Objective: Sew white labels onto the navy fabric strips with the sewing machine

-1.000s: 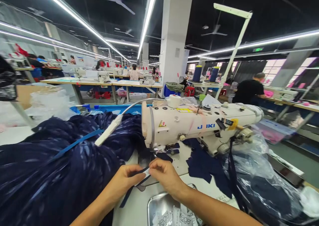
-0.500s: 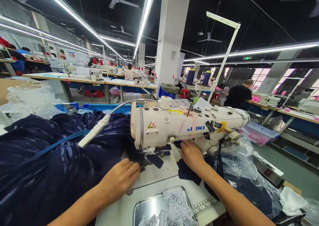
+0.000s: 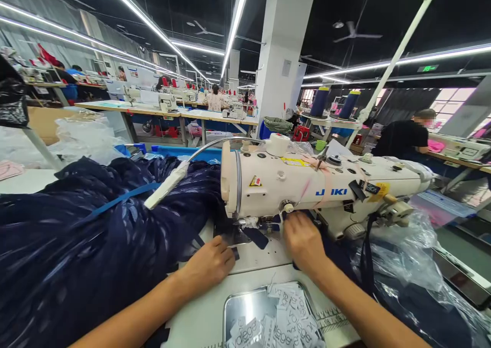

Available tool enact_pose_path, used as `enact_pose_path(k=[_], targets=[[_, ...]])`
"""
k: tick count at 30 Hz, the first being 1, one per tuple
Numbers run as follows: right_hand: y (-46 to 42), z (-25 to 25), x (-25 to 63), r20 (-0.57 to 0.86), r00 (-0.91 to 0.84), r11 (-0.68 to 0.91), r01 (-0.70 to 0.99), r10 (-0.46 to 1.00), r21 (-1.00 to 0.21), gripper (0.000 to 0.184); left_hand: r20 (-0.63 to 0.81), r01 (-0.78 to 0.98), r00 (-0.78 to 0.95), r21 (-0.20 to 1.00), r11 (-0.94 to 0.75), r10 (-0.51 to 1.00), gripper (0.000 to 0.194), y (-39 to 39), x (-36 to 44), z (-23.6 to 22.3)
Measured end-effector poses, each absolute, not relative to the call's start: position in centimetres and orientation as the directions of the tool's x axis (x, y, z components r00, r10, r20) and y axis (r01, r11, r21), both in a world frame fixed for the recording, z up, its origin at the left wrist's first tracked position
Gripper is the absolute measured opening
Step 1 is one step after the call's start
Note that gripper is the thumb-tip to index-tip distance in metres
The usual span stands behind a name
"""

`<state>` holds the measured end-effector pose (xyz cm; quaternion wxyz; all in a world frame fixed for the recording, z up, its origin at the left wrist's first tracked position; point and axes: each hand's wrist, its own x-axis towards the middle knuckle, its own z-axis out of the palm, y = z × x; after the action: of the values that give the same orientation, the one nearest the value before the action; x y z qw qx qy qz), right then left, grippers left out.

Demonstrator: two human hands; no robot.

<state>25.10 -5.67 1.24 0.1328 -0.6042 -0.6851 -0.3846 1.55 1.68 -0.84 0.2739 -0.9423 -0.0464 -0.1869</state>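
- At seven o'clock from the centre of view, the left hand (image 3: 209,265) lies low, palm down, forearm reaching up from lower left; its fingers are curled together beside a small navy piece (image 3: 235,254), and whether they pinch it I cannot tell.
- At about five o'clock, the right hand (image 3: 305,238) reaches under the arm of the sewing machine (image 3: 268,179), back up, wrist bent; its fingers are bent close together by navy fabric, tips hidden, so their grip cannot be told.
- At six o'clock, a navy strip (image 3: 256,238) lies by the needle area, between the hands.
- At eight o'clock, a heap of navy cloth (image 3: 107,245).
- Toward four o'clock, blue "JUKI" lettering (image 3: 331,192), its U partly covered.
- Near six o'clock, a metal tray (image 3: 245,303) on the desk (image 3: 192,312) holds white labels (image 3: 289,314), some reading "valege".
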Motion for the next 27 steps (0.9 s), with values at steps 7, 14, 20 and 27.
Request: enact_pose_path(k=[7, 14, 20, 27], targets=[[-6.0, -0.8, 20.7, 0.370, -0.543, 0.512, 0.838, 0.754, 0.188, 0.021, 0.371, 0.215, 0.929, -0.504, -0.837, 0.015, 0.015, 0.9, 1.3, -1.1], [-5.3, -0.7, 22.9, 0.336, -0.498, 0.587, 0.765, 0.800, -0.265, 0.024, 0.385, 0.214, 0.923, -0.488, -0.846, 0.012, 0.017, 0.9, 1.1, -1.2], [-5.6, -0.5, 22.8, 0.311, -0.485, 0.566, 0.779, 0.817, -0.271, 0.010, 0.410, 0.225, 0.912, -0.479, -0.849, 0.010, 0.016, 0.9, 1.1, -1.4], [-5.9, -0.7, 21.6, 0.253, -0.612, 0.582, 0.791, 0.750, 0.189, 0.025, 0.409, 0.217, 0.913, -0.477, -0.852, 0.003, 0.018, 0.7, 1.1, -1.2]])
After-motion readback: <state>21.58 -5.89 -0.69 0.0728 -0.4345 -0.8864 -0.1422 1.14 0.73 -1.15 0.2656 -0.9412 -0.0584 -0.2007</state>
